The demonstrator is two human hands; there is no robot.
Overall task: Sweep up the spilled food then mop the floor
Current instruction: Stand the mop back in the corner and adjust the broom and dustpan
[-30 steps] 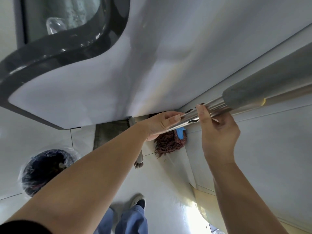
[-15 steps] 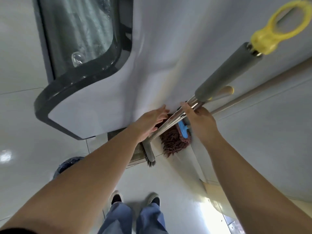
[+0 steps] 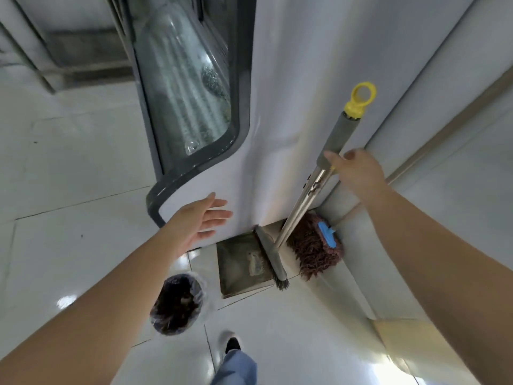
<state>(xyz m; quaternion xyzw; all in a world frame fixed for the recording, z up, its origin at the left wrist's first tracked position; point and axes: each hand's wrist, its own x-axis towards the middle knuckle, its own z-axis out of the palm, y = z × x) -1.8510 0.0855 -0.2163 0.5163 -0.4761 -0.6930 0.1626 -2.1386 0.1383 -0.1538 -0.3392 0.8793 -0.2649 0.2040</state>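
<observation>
- Head view, far left: floor (image 3: 69, 168) lying tiled and glossy, showing no spilled food here.
- Bin (image 3: 177, 304) standing lined, near the dustpan (image 3: 241, 265).
- Left hand (image 3: 198, 222) hanging free, fingers straight, holding nothing.
- Broom (image 3: 311, 195) leaning by the dustpan, head down; right hand (image 3: 358, 170) touching its handle, fingers looking loose, grasp hard to tell.
- Mop (image 3: 313, 251) resting unused at the wall; judging by that, mopping remaining.

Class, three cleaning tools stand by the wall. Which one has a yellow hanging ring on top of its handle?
The broom: its metal pole ends in a grey grip and yellow ring. The brown mop and dustpan show no ring.
</observation>
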